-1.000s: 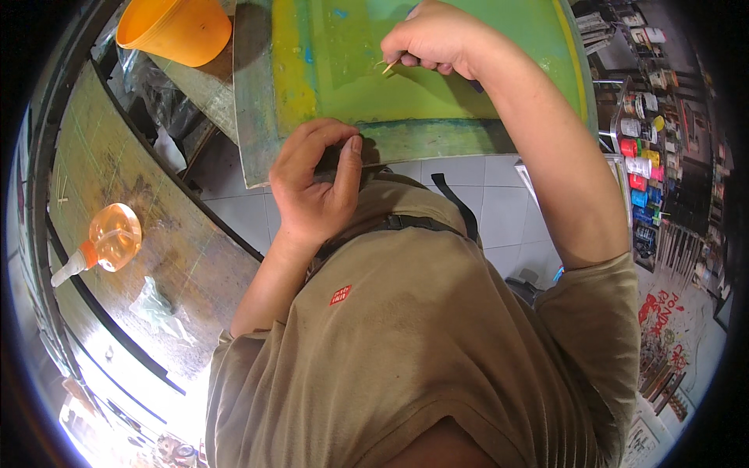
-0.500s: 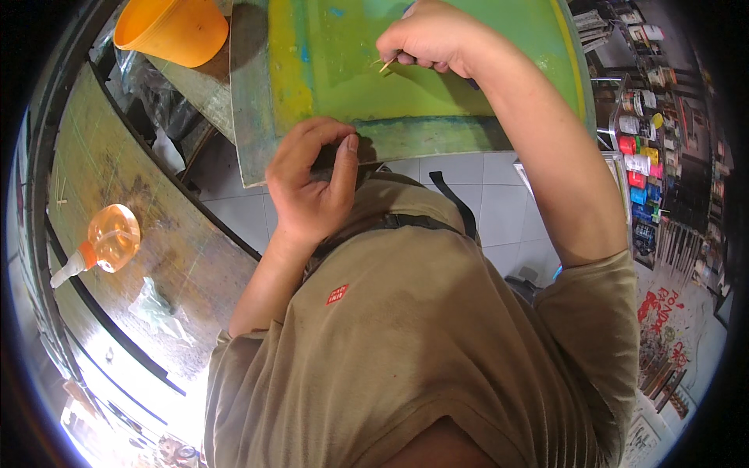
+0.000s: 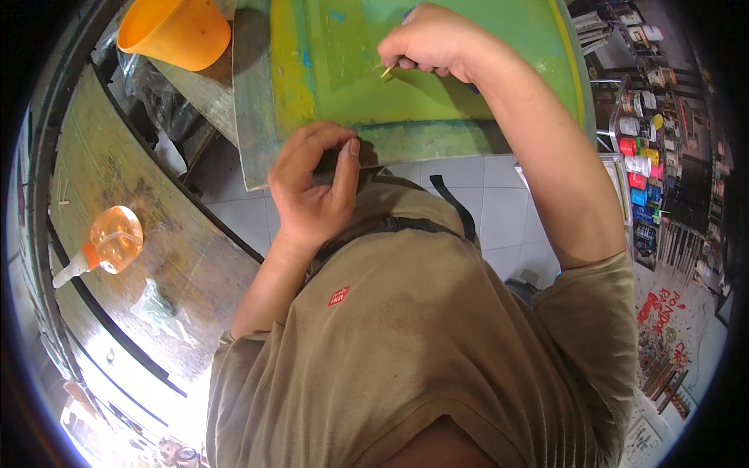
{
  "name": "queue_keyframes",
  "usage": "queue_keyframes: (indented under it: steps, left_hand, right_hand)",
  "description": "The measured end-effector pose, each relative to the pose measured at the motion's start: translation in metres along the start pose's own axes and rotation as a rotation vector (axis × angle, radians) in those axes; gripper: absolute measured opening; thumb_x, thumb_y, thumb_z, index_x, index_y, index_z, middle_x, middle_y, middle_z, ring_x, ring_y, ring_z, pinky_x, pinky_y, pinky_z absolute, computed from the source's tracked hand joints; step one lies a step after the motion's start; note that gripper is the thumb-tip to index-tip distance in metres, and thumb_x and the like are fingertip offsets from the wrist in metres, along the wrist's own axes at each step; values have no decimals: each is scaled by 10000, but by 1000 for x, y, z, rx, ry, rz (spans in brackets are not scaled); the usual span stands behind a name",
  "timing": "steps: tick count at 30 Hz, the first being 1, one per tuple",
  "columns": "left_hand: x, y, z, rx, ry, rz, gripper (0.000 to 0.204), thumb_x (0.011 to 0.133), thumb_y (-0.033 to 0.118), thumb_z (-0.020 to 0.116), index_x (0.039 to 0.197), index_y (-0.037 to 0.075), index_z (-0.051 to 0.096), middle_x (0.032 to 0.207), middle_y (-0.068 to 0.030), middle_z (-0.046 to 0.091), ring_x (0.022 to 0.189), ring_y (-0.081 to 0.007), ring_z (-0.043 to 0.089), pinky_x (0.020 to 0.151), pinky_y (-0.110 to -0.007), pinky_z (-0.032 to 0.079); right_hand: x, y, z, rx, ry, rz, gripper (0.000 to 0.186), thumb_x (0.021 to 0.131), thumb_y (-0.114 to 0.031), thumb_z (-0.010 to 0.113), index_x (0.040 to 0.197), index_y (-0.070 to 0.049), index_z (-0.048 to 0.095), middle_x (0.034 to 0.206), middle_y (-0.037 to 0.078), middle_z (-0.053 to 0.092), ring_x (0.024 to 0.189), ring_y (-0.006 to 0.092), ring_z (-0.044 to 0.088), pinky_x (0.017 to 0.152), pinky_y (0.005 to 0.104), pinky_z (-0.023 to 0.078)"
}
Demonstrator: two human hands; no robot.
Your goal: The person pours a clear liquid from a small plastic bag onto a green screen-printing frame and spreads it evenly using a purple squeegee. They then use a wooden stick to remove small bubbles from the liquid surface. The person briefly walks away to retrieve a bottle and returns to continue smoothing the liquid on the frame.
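Near the top, my right hand (image 3: 433,43) is closed in a pinch on a thin wooden stick (image 3: 387,71), much like a toothpick. The stick's tip points down at the green-yellow screen (image 3: 343,97), which looks like a printing screen in a worn frame (image 3: 437,142). A bit of dark blue shows at the edge of that hand; I cannot tell what it is. My left hand (image 3: 312,183) is at the frame's near left edge, fingers curled and thumb tip close to the index fingertip. Whatever lies between those tips, if anything, is hidden.
An orange-yellow bucket (image 3: 175,35) stands beyond the frame's left side. On the stained table (image 3: 187,234) at left lie a bottle of orange liquid (image 3: 117,239) and crumpled clear plastic (image 3: 160,308). Shelves at right hold several paint pots (image 3: 638,165). Tiled floor (image 3: 499,199) shows below the frame.
The whole view has shifted very slightly. My right hand keeps its pinch on the stick in nearly the same spot, and my left hand has stayed put.
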State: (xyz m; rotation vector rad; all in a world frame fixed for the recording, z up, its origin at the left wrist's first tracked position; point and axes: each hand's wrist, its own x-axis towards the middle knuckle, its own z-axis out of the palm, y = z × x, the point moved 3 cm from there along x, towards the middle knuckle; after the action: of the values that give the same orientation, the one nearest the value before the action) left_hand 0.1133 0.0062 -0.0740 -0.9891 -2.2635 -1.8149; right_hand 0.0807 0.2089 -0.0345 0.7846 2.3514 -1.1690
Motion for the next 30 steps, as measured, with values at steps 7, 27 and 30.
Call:
queue_keyframes:
  steps: [7, 27, 30]
  left_hand:
    - [-1, -2, 1, -1, -10, 42, 98, 741, -39, 638, 834, -12, 624, 809, -138, 632, 715, -248, 614, 665, -303, 477]
    - [-2, 11, -64, -209, 205, -399, 242, 828, 7, 633, 1071, 12, 629, 828, -68, 681, 762, -103, 627, 698, -236, 499]
    - [17, -8, -117, -188, 458, -479, 278, 806, -31, 632, 1080, -35, 592, 840, -76, 681, 745, -111, 624, 675, -233, 495]
  right_hand:
    - [-19, 17, -4, 232, -56, -187, 138, 782, -172, 648, 773, -34, 652, 634, -13, 539, 526, 55, 423, 457, 216, 313]
    - [-78, 5, 50, 655, 47, -707, 324, 831, -20, 632, 1145, 10, 562, 934, 41, 575, 838, 80, 528, 704, 207, 428]
    - [-85, 23, 28, 727, 146, -713, 336, 833, 4, 615, 1160, 29, 544, 980, 62, 570, 863, 110, 532, 744, 226, 433]
